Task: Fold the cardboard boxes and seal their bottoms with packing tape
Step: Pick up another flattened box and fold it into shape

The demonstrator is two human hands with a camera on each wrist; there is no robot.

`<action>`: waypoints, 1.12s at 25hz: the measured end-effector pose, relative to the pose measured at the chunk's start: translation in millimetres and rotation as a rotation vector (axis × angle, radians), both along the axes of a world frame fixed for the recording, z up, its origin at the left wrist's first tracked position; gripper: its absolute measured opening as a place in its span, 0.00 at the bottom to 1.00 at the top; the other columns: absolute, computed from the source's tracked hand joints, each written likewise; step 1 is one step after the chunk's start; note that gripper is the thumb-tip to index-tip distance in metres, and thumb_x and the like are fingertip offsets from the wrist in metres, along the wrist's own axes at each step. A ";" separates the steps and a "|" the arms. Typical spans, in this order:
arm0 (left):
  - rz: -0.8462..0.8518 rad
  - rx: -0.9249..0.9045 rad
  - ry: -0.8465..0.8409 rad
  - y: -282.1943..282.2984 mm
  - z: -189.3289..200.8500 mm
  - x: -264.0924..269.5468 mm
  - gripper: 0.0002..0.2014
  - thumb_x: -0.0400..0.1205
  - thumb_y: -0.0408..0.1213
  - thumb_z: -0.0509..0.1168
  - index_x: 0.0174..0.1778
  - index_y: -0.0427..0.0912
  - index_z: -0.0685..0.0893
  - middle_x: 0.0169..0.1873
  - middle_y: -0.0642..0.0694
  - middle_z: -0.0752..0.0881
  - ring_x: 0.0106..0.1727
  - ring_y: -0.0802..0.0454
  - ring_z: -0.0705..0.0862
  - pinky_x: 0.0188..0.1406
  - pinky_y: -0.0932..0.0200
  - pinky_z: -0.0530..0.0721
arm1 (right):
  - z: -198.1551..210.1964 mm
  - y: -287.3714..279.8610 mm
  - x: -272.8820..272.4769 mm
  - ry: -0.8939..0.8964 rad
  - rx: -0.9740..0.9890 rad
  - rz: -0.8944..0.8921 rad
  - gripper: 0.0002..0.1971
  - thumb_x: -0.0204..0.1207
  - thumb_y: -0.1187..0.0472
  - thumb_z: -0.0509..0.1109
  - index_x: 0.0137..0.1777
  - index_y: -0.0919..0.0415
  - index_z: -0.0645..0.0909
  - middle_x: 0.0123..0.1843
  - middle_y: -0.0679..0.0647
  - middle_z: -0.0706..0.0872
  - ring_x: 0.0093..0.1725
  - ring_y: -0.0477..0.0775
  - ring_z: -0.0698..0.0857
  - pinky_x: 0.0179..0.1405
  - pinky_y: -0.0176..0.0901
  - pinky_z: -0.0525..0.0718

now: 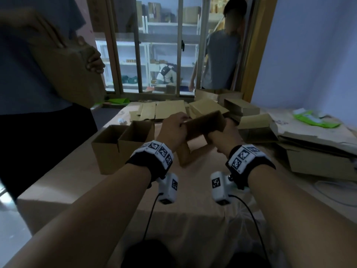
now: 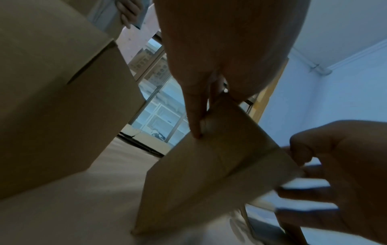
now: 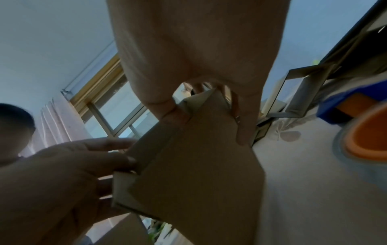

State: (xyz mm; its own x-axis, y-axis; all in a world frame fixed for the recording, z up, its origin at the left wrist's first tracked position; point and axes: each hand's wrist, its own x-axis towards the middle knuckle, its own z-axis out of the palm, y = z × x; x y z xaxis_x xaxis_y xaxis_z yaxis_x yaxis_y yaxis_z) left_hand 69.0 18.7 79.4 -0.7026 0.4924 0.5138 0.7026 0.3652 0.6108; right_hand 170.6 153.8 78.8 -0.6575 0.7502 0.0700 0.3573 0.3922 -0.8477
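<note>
From my feed, the table is the big thing, flat cardboard stacked at its far end. Two open boxes sit just left of the cardboard box I'm holding above it. Left hand pinches its left end, right hand grips the right end.

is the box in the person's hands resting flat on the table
No, both the left hand and the right hand hold the cardboard box tilted.
</note>
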 end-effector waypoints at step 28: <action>0.223 0.238 -0.501 -11.2 5.2 -64.0 0.13 0.76 0.36 0.66 0.50 0.32 0.89 0.52 0.33 0.90 0.56 0.34 0.87 0.36 0.61 0.77 | -24.7 2.0 -18.0 0.100 0.060 0.312 0.29 0.72 0.51 0.77 0.72 0.42 0.71 0.73 0.48 0.75 0.67 0.55 0.77 0.61 0.61 0.83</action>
